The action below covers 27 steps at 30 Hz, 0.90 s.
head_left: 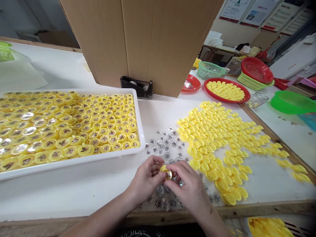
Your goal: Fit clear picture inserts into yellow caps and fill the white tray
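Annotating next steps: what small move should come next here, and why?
Probably a light press on the picture face of the yellow piece: left hand and right hand both hold it, and finished-looking pieces in the white tray show pictures framed in yellow. Can't tell if it's fully seated.

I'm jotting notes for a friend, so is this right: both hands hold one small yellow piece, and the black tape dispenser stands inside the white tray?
Not quite: the head view shows the black tape dispenser outside the white tray, by the cardboard. Both hands do hold one small yellow piece.
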Available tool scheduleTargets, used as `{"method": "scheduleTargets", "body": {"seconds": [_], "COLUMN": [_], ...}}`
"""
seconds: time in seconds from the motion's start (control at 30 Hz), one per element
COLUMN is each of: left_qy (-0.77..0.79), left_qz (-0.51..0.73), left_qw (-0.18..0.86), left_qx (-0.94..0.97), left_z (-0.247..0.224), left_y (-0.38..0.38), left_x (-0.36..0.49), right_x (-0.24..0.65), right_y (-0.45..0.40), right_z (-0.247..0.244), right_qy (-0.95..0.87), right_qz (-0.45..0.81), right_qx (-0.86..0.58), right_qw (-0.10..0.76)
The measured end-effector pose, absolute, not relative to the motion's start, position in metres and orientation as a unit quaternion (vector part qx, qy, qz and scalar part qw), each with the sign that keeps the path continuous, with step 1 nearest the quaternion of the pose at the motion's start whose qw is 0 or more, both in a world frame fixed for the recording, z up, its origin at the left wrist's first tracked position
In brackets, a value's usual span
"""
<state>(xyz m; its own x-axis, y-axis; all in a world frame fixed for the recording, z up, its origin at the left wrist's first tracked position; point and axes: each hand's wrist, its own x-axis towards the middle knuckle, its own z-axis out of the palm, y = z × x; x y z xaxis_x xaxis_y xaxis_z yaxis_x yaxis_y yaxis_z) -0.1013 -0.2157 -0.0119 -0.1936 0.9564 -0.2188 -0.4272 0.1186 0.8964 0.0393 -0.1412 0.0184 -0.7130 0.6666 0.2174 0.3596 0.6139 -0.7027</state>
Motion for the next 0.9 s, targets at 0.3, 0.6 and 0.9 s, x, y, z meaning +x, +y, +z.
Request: {"method": "scheduleTargets", "body": {"seconds": [0.3, 0.6, 0.9], "left_qy": [0.578, 0.660, 0.651], "left_qz": [0.549, 0.443, 0.417], "left_qw": [0.423, 0.317, 0.388], "left_qx": [0.431, 0.517, 0.501], "left_z": [-0.018, -0.004, 0.004], "left_y": [-0.221, -0.219, -0.212], "left_x": [-0.100, -0.098, -0.107], "right_x": [0.047, 0.045, 0.055], "right_y": [-0.139, -0.148, -0.136], "right_z": [0.003, -0.007, -0.028], "right_qy": [-0.666, -0.640, -0.555], "right_qz": [0.623, 0.622, 0.693], "right_qx": [-0.348, -0.348, -0.403], "right_qw": [0.217, 0.287, 0.222]}}
